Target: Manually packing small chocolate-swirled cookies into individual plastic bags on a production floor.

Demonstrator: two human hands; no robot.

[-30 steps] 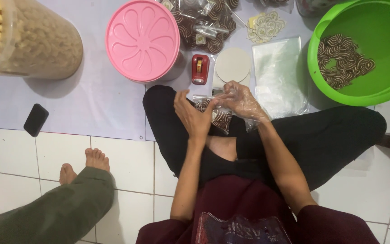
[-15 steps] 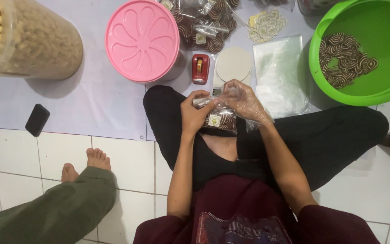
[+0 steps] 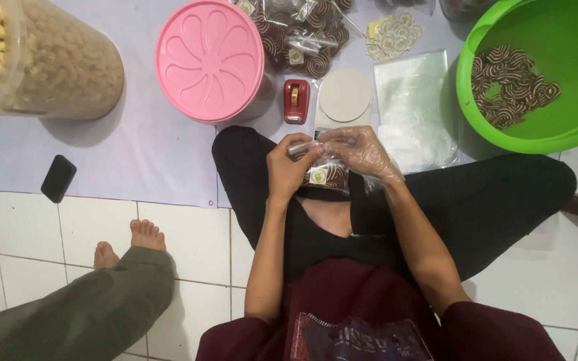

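Risk I see: left hand [image 3: 290, 168] and gloved right hand [image 3: 359, 150], both pinched on cookie bag [image 3: 326, 172] top; seal could slip, cookies crack.

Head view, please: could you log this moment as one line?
left hand: holds snack bag | right hand: gloved, pinches bag top | tape dispenser: on mat

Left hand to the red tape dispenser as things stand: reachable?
Probably yes. The red tape dispenser sits on the mat just beyond the left hand, with nothing lying between. But that hand and the gloved right hand both hold the small bag of cookies, so it isn't free.
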